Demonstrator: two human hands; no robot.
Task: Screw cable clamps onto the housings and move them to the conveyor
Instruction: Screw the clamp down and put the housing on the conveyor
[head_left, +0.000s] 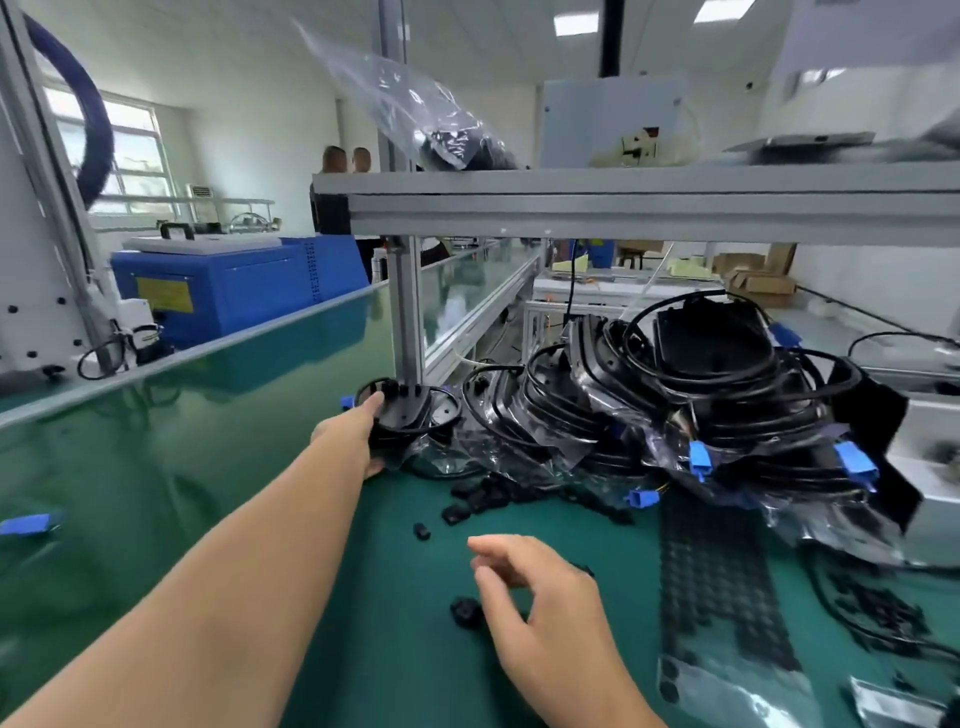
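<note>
Roughly mid-cycle, we judge: our left hand (358, 431) is stretched far forward and grips one housing (410, 410) at its near-left edge, thumb under and fingers over, just at the foot of the aluminium post (408, 306). Whether a clamp is already screwed to this housing we cannot tell — small black bosses show along its far rim, but motion blur hides the detail.

Our right hand (540, 608) hovers low and near us, well back from the left hand, fingers loosely curled and apart, holding nothing. Just to its left lies a small black cable clamp (466, 612) on the green table (395, 654); more loose clamps (488, 496) are scattered ahead of it, between the two hands.

Right of the left hand, touching or nearly touching the gripped housing, sits a heap of bagged housings (685, 395) with black cables and blue connectors — plenty left to do, by the look of it.

The conveyor (182, 431) runs to the left of the left hand, glossy green. Only one blue connector (28, 524) shows at its near left edge; no finished housing is clearly visible on it.

Orientation: the gripped housing lies roughly flat, open face up, slightly tilted toward us. Its long axis runs about left-right across our view, the cable looping over the far side.
</note>
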